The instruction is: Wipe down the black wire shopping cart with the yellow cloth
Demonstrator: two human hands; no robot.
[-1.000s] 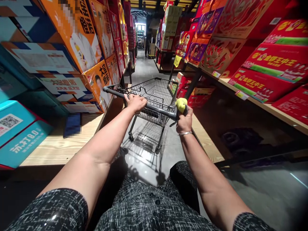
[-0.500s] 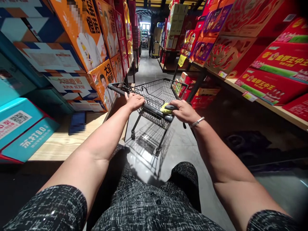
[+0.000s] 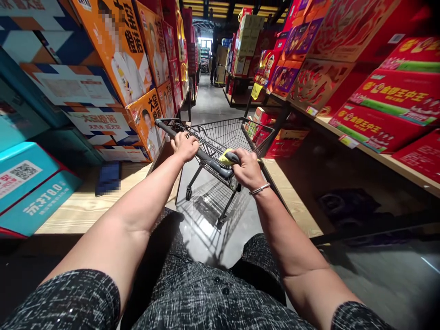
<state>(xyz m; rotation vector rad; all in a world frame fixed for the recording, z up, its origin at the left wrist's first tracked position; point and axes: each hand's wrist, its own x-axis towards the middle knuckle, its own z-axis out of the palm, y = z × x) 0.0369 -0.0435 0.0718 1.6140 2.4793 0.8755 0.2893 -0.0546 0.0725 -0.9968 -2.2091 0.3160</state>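
Shopping cart point(image 3: 229, 132), one, black wire, sits mid-aisle in the head view. Both hands clamp its single handle bar point(image 3: 209, 161). Left hand point(image 3: 184, 145) is wrapped round the bar's left part. Right hand point(image 3: 246, 168) is wrapped round the right end, touching one yellow wad point(image 3: 224, 158) on the bar. One silver bracelet point(image 3: 260, 188) is on the right wrist. Orange boxes point(image 3: 117, 59) are stacked left of the cart, red boxes point(image 3: 381, 123) right of it.

One cart point(image 3: 227, 130), one yellow cloth point(image 3: 225, 158), two hands (left hand point(image 3: 184, 145), right hand point(image 3: 247, 168)).
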